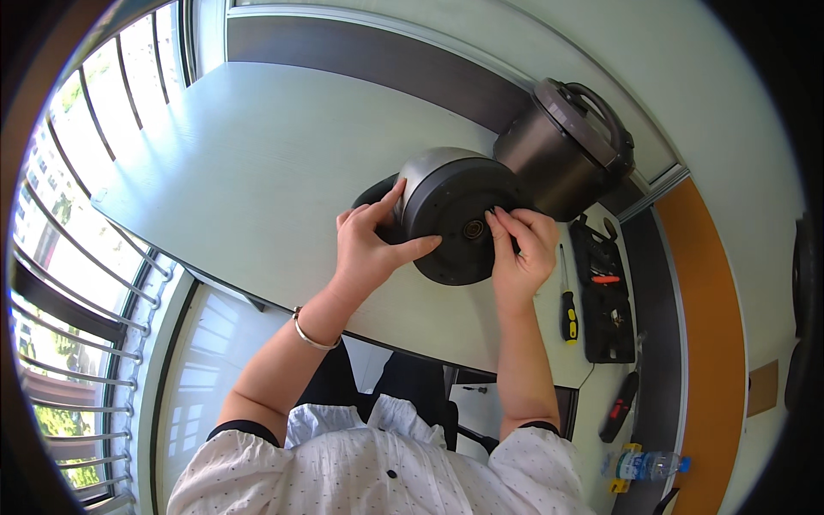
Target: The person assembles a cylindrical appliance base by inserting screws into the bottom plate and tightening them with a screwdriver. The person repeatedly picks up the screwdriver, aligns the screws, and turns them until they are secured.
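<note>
White surface (275, 163): near edge below, room extending left. Over it, left hand (369, 245), fingers spread, holds a round silver-and-black kettle (459, 249); right hand (525, 253) pinches near base centre, any item indiscernible. Base faces wearer, long axis running away. Brown cylindrical cooker (558, 154) just beyond, right.

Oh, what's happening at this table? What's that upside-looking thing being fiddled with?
A person has what looks like an electric kettle tipped so its dark underside faces them. Their left hand steadies it at the side and base, while the fingertips of the right hand are at the underside, beside the round central socket; whether they pinch something small is unclear. A screwdriver and an open tool case lie to the right, near a large cooker.
</note>
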The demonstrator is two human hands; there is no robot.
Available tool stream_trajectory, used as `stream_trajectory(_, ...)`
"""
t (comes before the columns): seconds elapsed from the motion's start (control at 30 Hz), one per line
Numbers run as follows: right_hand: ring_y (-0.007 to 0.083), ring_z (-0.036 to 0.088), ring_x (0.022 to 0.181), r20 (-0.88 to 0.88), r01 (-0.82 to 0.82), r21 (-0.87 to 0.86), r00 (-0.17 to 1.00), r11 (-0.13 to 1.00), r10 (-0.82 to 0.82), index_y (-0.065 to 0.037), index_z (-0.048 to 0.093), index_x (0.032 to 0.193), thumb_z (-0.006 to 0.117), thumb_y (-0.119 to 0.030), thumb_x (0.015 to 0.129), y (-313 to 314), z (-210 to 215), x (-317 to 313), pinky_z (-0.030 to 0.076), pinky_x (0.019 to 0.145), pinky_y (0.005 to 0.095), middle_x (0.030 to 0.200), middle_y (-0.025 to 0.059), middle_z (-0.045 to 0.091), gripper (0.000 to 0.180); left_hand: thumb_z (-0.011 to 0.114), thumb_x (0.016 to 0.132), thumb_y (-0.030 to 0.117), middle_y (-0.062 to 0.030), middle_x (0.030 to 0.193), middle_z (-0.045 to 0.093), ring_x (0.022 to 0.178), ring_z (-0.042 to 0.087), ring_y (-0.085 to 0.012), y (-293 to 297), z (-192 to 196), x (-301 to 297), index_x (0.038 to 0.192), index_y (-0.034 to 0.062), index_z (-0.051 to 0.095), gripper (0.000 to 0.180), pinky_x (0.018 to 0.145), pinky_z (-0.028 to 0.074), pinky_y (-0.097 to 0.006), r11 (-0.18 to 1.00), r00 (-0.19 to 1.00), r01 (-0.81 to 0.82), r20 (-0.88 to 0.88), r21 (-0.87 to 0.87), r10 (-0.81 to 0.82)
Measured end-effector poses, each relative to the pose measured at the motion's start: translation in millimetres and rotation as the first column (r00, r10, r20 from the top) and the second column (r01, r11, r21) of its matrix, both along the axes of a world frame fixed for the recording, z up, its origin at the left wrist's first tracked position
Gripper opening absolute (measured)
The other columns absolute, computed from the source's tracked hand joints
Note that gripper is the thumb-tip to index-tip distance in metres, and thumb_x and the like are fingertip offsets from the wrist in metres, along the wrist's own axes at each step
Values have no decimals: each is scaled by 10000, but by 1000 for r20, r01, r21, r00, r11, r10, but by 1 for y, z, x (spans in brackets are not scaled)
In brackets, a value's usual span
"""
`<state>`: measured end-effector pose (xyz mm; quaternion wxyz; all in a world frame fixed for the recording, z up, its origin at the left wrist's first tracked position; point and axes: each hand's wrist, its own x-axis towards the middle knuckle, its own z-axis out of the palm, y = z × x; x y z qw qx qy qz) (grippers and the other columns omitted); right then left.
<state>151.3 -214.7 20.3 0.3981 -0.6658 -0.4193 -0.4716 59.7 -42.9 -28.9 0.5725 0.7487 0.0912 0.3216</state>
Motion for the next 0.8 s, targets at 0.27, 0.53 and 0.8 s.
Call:
stream_trajectory(0.27,212,519,740,207,214,-118,960,970,-187,-62,707,937,777,-37,720,3,-3,-9,387,690,337,847,18,589,229,854,546,425,16,708,541,713,511,-122,2,2,-3,1304,59,594,881,904,300,-312,999,1000,-6,-10,32,6)
stream_trajectory(0.53,227,503,754,159,169,-136,976,976,-147,-34,697,999,732,2,755,3,-12,-12,389,700,340,890,46,578,248,858,536,426,17,691,538,695,507,-123,3,1,-2,1289,34,599,888,889,308,-308,1000,1000,11,3,5,-11)
stream_trajectory(0.8,216,516,760,24,69,-53,997,996,-68,-54,702,969,728,2,771,3,-10,-9,391,719,320,866,36,600,207,866,530,394,0,655,536,639,502,-126,4,2,-2,1271,14,607,872,787,372,-276,999,999,23,31,-30,-23)
